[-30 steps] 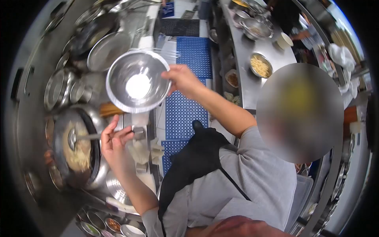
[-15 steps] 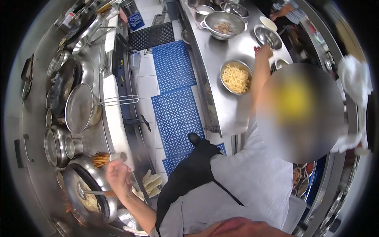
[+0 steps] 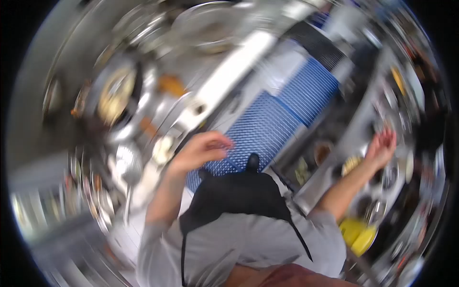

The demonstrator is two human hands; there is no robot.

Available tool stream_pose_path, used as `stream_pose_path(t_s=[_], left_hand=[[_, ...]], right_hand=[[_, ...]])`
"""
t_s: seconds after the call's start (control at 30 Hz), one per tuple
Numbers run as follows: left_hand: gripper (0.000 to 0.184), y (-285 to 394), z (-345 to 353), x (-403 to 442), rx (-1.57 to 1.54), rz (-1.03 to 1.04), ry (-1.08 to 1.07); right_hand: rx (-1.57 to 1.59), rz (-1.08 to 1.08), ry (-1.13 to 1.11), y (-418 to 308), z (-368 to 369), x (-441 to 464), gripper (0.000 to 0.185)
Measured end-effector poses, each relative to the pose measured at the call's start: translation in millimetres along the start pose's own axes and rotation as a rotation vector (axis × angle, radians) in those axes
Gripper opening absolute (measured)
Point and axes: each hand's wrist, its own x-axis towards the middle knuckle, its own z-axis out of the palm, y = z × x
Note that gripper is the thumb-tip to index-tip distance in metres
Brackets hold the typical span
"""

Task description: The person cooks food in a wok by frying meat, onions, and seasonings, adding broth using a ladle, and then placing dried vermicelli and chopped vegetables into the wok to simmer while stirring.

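Note:
My left hand (image 3: 203, 149) is over the edge of the stove side, near the floor mat, with its fingers bent forward and apart and nothing in them. On the right my right hand (image 3: 381, 149) reaches above the steel counter (image 3: 330, 184), its fingers spread and holding nothing that I can see. Just beside it is the bowl of noodles (image 3: 353, 165), partly behind the forearm. At the left a dark wok (image 3: 98, 88) holds pale food (image 3: 115, 98). The whole view is blurred by motion.
Blue mats (image 3: 267, 126) lie on the floor between stove and counter. A perforated ladle (image 3: 128, 162) rests at the left, below the wok. A large round strainer (image 3: 205, 28) is at the top. A yellow object (image 3: 357, 235) sits at the lower right.
The view has turned, and the wok now sits higher in it. The steel bowl left my right hand earlier. My right hand is still over the counter; my left hand has moved away from the wok.

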Motion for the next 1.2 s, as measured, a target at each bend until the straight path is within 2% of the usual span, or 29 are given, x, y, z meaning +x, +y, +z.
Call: stream_pose_path(t_s=[0.03, 0.1, 0.17, 0.27, 0.3, 0.33, 0.37, 0.4, 0.47, 0.57, 0.6, 0.63, 0.67, 0.77, 0.8, 0.87, 0.97, 1.0, 1.03, 1.1, 1.17, 1.2], left_hand=[[0.029, -12.5, -5.8, -4.8, 0.063, 0.037, -0.061], [0.034, -44.7, -19.8, -19.8, 0.082, 0.054, -0.121], [0.038, -72.7, -23.6, -45.5, -0.026, -0.006, -0.024], [0.041, -131.3, -46.5, -83.8, -0.127, -0.038, 0.119], [0.042, -155.9, -52.2, -95.0, -0.151, -0.044, 0.176], [0.043, -179.1, -57.9, -107.1, -0.139, -0.056, 0.227], [0.043, -203.8, -64.0, -118.7, -0.074, -0.045, 0.245], [0.043, -230.2, -69.2, -128.0, -0.010, -0.036, 0.259], [0.045, -284.4, -81.5, -146.2, 0.048, -0.022, 0.251], [0.051, -346.2, -96.5, -180.8, 0.048, -0.020, 0.180], [0.051, -355.4, -101.1, -191.4, 0.060, -0.016, 0.166], [0.051, -368.4, -104.1, -201.8, 0.069, -0.012, 0.154], [0.048, -394.0, -107.1, -212.6, 0.262, 0.245, 0.192], [0.046, -331.1, -112.1, -245.5, -0.087, -0.122, 0.211], [0.043, -316.8, -115.5, -251.8, -0.096, -0.142, 0.221], [0.038, -292.6, -129.6, -261.7, -0.101, -0.186, 0.248], [0.035, -246.1, -154.8, -265.8, -0.084, -0.225, 0.226], [0.034, -216.3, -158.6, -269.6, -0.092, -0.172, 0.291], [0.033, -188.9, -162.8, -267.9, -0.094, -0.123, 0.355], [0.032, -161.9, -175.7, -248.4, 0.077, 0.242, 0.669], [0.032, -102.1, -186.8, -242.3, 0.261, 0.205, 0.909], [0.034, -82.8, -191.6, -238.1, 0.419, 0.254, 0.990]], right_hand=[[-0.132, 0.069, -0.005, 11.6, 52.8, -33.5, 0.036], [-0.257, 0.134, -0.479, 53.1, 115.1, -87.0, 0.043], [-0.434, 0.228, -0.710, 80.7, 179.8, -164.9, 0.039], [-0.592, 0.352, -1.252, 103.8, 274.2, -291.7, 0.032], [-0.651, 0.259, -1.445, 113.1, 303.3, -330.8, 0.032], [-0.622, -0.032, -1.620, 145.5, 324.2, -361.0, 0.033], [-0.617, -0.093, -1.729, 152.5, 350.3, -400.3, 0.036], [-0.720, -0.486, -1.878, 185.2, 370.3, -421.2, 0.046], [-0.950, -0.483, -1.972, 215.7, 395.9, -481.6, 0.056], [-1.263, -0.466, -1.917, 242.6, 420.1, -524.1, 0.059], [-1.235, -0.465, -1.896, 236.6, 423.3, -529.6, 0.052], [-1.220, -0.442, -1.878, 225.9, 422.5, -536.4, 0.053], [-1.204, -0.416, -1.862, 213.1, 418.6, -541.1, 0.055], [-1.173, -0.297, -1.866, 204.7, 412.1, -537.6, 0.054], [-1.179, -0.216, -1.887, 207.4, 414.9, -535.4, 0.055], [-1.176, -0.184, -1.908, 212.7, 423.4, -540.0, 0.056], [-1.090, -0.454, -1.930, 236.2, 453.9, -559.1, 0.054], [-1.011, -0.610, -1.923, 250.7, 465.6, -566.8, 0.050], [-1.044, -0.606, -1.952, 261.2, 481.4, -577.3, 0.045], [-1.072, -0.653, -1.996, 284.0, 508.0, -594.6, 0.037], [-1.075, -0.752, -2.024, 310.0, 518.5, -601.2, 0.033], [-1.115, -0.736, -2.040, 308.3, 517.2, -595.8, 0.034]])
